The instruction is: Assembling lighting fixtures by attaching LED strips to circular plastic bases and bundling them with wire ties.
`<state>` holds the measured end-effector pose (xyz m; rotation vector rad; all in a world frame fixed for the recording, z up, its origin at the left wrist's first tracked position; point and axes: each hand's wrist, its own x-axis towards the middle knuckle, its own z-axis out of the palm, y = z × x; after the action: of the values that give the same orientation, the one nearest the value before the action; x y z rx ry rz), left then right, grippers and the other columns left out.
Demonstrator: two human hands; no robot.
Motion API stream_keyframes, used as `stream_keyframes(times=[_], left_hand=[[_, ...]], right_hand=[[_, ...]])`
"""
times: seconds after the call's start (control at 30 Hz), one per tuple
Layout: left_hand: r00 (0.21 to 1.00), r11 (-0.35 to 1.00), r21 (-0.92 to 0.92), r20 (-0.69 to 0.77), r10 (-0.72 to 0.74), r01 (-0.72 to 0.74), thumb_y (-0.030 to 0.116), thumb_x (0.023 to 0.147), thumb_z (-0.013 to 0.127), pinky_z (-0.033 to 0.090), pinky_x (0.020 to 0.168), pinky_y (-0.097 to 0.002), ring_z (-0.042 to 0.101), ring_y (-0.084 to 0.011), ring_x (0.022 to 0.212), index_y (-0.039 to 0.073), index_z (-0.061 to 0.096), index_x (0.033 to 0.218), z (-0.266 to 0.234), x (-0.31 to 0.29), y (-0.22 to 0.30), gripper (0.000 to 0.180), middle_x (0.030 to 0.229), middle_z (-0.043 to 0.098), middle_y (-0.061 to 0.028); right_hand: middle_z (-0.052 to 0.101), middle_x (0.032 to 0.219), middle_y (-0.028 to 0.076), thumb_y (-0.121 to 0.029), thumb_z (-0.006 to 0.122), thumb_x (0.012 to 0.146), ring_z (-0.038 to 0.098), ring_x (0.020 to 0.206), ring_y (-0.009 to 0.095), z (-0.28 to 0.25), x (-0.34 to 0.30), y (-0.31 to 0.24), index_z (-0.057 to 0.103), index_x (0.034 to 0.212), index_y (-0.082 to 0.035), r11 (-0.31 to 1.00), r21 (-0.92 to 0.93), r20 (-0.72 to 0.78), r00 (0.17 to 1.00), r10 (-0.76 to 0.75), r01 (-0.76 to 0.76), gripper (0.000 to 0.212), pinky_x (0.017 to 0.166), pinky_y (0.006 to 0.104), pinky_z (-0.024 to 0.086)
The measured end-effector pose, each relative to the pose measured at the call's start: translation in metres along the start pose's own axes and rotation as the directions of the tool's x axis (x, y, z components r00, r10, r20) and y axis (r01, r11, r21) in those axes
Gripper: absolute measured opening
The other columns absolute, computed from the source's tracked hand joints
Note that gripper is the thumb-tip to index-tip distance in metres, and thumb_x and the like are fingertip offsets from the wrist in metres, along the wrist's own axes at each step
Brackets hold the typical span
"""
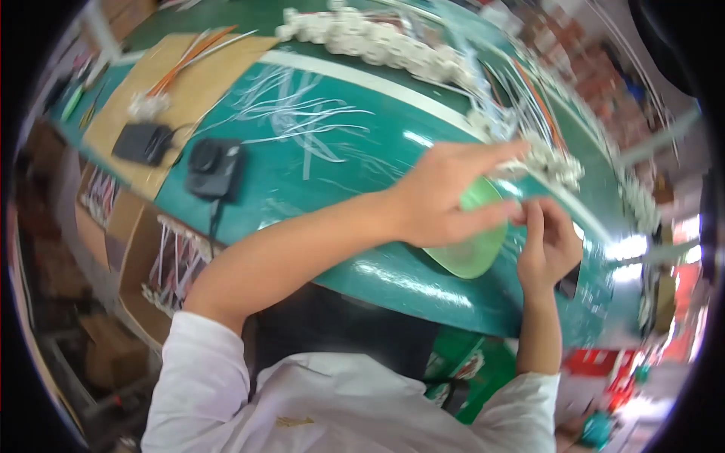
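My left hand (pixel 445 196) reaches across a light green dish (pixel 474 257) on the green tabletop. Its fingers are stretched and apart, one pointing toward white connector pieces (pixel 555 162) and a lower one ending by my right fingertips. My right hand (pixel 551 241), just right of the dish, has its fingers bent and pinched together. Anything small between those fingertips is too blurred to make out. My left hand and forearm hide much of the dish, so its contents do not show clearly.
A black boxy device (pixel 215 167) with a cable and a black adapter (pixel 142 143) lie on the left. Thin white wires (pixel 302 113) spread over the green table (pixel 302 196). White connectors (pixel 377 41) line the back. Cardboard (pixel 219 57) holds orange wires (pixel 189 64); a box (pixel 140 294) stands below.
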<state>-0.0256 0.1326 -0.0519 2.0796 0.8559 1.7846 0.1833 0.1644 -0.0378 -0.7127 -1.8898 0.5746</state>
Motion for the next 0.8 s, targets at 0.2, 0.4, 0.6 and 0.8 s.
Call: stream_keyframes(times=[0.2, 0.4, 0.6, 0.8], left_hand=[[0.962, 0.864, -0.426, 0.163, -0.219, 0.269, 0.006, 0.100, 0.047, 0.046, 0.104, -0.0410, 0.054, -0.0311, 0.126, -0.004, 0.036, 0.145, 0.025, 0.002, 0.011, 0.048, 0.135, 0.055, -0.0218], [0.940, 0.793, -0.505, 0.199, -0.277, 0.340, 0.002, 0.096, 0.056, 0.046, 0.105, -0.0492, 0.052, -0.0329, 0.127, -0.004, 0.041, 0.140, 0.036, -0.005, 0.007, 0.047, 0.133, 0.054, -0.0267], [0.932, 0.783, -0.516, 0.099, -0.349, 0.348, -0.007, 0.089, 0.062, 0.054, 0.094, -0.0388, 0.064, -0.0275, 0.112, -0.005, 0.049, 0.134, 0.034, -0.006, 0.007, 0.048, 0.128, 0.059, -0.0249], [0.917, 0.743, -0.560, 0.085, -0.390, 0.368, -0.006, 0.088, 0.064, 0.055, 0.093, -0.0383, 0.065, -0.0269, 0.109, -0.004, 0.051, 0.134, 0.030, -0.006, 0.007, 0.047, 0.127, 0.060, -0.0248]], right_hand=[[0.069, 0.083, 0.011, 0.009, 0.063, 0.086, 0.068, 0.069, 0.015, -0.008, 0.005, -0.001, 0.065, 0.096, 0.006, 0.948, -0.139, -0.046, 0.954, -0.295, 0.287, 0.010, 0.062, 0.0262, 0.055], [0.070, 0.081, 0.013, 0.011, 0.068, 0.077, 0.069, 0.068, 0.022, -0.008, 0.002, 0.009, 0.065, 0.091, 0.003, 0.890, -0.126, -0.098, 0.887, -0.450, 0.438, 0.016, 0.060, 0.0283, 0.055], [0.070, 0.081, 0.013, 0.011, 0.068, 0.077, 0.068, 0.067, 0.024, -0.002, 0.000, 0.012, 0.065, 0.090, 0.003, 0.883, -0.097, -0.100, 0.878, -0.467, 0.459, 0.015, 0.059, 0.0291, 0.054], [0.070, 0.081, 0.012, 0.011, 0.067, 0.077, 0.068, 0.067, 0.024, 0.002, 0.000, 0.009, 0.065, 0.091, 0.002, 0.896, -0.051, -0.081, 0.892, -0.444, 0.441, 0.016, 0.058, 0.0295, 0.054]])
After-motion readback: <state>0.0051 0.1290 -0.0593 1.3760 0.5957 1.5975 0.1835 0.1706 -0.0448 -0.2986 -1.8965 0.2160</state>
